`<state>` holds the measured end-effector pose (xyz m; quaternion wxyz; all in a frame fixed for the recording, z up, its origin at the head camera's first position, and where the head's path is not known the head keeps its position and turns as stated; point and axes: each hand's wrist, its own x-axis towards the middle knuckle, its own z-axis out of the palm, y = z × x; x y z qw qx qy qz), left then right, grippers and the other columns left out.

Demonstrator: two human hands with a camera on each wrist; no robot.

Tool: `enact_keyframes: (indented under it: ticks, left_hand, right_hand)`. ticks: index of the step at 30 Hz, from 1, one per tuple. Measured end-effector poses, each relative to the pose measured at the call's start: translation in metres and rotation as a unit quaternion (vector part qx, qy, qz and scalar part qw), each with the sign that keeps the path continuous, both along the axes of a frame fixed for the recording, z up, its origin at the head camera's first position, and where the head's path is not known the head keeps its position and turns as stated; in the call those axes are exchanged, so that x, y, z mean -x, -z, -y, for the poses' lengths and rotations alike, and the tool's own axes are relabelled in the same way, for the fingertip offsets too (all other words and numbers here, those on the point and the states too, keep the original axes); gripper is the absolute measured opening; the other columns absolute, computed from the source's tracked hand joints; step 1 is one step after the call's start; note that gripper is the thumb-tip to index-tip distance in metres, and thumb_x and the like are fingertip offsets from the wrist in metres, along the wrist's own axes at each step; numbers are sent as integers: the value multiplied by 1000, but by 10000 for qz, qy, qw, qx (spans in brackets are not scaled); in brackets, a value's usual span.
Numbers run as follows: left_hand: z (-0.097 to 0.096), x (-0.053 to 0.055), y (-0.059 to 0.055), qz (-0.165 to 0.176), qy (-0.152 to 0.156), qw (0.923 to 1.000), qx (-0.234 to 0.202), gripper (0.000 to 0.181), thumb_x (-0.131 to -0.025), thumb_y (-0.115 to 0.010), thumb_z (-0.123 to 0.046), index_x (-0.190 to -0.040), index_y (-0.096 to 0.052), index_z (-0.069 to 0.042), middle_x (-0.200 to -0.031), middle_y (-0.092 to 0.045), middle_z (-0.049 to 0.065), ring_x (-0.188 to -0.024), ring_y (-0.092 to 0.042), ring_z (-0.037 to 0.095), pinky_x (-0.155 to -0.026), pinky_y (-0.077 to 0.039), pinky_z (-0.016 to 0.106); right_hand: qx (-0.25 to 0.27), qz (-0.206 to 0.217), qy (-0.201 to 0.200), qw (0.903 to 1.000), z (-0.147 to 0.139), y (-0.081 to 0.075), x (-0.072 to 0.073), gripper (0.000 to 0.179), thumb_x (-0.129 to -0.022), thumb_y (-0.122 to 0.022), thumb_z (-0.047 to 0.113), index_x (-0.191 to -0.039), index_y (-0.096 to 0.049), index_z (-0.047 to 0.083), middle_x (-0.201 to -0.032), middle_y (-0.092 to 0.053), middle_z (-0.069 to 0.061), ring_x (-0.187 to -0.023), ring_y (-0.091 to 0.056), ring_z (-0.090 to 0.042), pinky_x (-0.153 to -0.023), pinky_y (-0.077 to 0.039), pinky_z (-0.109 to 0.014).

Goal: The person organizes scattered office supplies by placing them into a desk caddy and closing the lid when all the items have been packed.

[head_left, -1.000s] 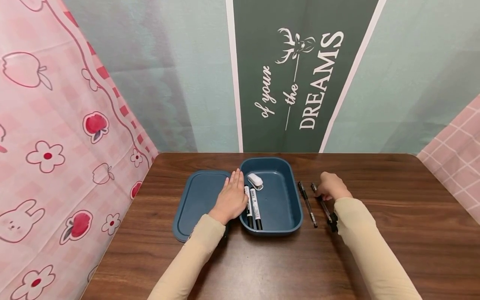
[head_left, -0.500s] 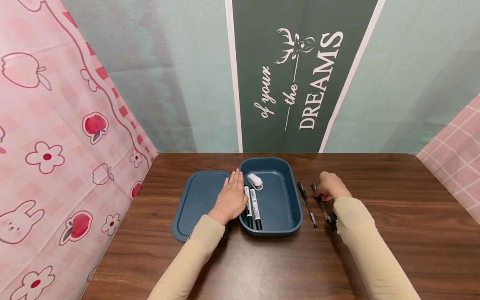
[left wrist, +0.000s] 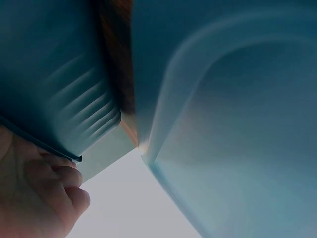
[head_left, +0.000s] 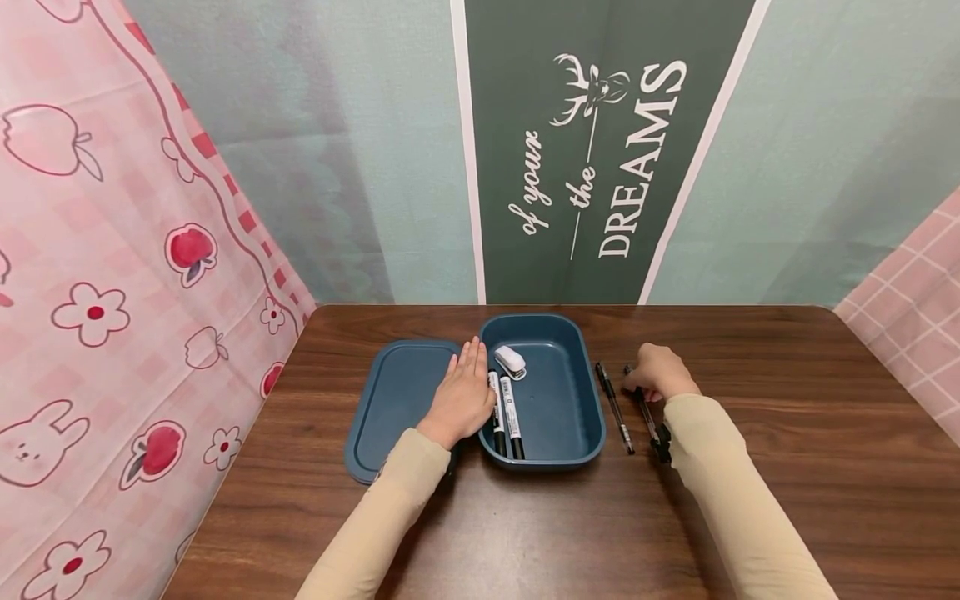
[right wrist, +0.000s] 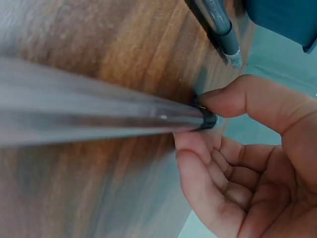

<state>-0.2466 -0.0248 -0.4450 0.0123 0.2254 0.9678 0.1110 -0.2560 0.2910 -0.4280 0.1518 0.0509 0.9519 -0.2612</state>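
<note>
My left hand [head_left: 460, 396] lies with straight fingers along the left rim of a blue plastic box [head_left: 553, 417]. The left wrist view shows those fingers [left wrist: 52, 181] against the rim. Inside the box are a small white stapler [head_left: 511, 360] and two white markers with black ends [head_left: 512, 419]. To the right of the box, my right hand [head_left: 660, 372] pinches a clear-barrelled pen [right wrist: 124, 111] by its dark end between thumb and forefinger, low over the table. A second, similar pen [head_left: 616, 408] lies between it and the box.
A flat blue lid [head_left: 401, 400] lies left of the box, close beside it. The brown wood-grain table [head_left: 540, 533] ends at a printed green curtain [head_left: 405, 167] behind and a pink curtain [head_left: 112, 333] on the left.
Over the last second my right hand has shifted only very slightly left, with its fingers at the pen's end. The left hand, box and lid stay put.
</note>
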Motion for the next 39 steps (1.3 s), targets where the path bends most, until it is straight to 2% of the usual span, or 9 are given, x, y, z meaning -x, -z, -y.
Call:
enact_keyframes:
  ticks: [17, 25, 32, 39]
  left_hand:
    - [0, 0, -2, 45, -13, 10000, 51, 62, -97, -39, -20, -148, -14, 5, -156, -8, 17, -143, -6, 26, -115, -9, 39]
    - [-1, 0, -1, -9, -13, 10000, 71, 63, -97, -40, -20, -148, -15, 6, -156, -9, 18, -143, -9, 28, -114, -10, 40]
    - [-1, 0, -1, 1, -27, 10000, 74, 63, -96, -40, -20, -148, -15, 6, -156, -9, 18, -143, -7, 27, -115, -10, 39]
    - [-2, 0, -2, 57, -48, 10000, 65, 64, -97, -41, -20, -148, -14, 5, -156, -8, 17, -144, -5, 25, -115, -9, 39]
  right_hand:
    - [-173, 25, -36, 9998, -2, 4, 3, 20, -81, -63, 13, -65, -62, -1, -53, -53, -8, -45, -54, -17, -44, -48, -27]
    - [119, -90, -21, 9999, -8, 8, 3, 31, -80, -62, 14, -54, -46, 12, -50, -49, -4, -45, -55, -17, -47, -51, -30]
    - [301, 15, 48, 9995, -8, 9, 2, 26, -82, -63, 15, -60, -50, 7, -56, -50, -6, -48, -54, -16, -49, -53, -31]
    - [400, 12, 134, 9991, -10, 10, 2, 23, -83, -62, 14, -69, -49, 1, -61, -51, -11, -49, -55, -17, -50, -53, -31]
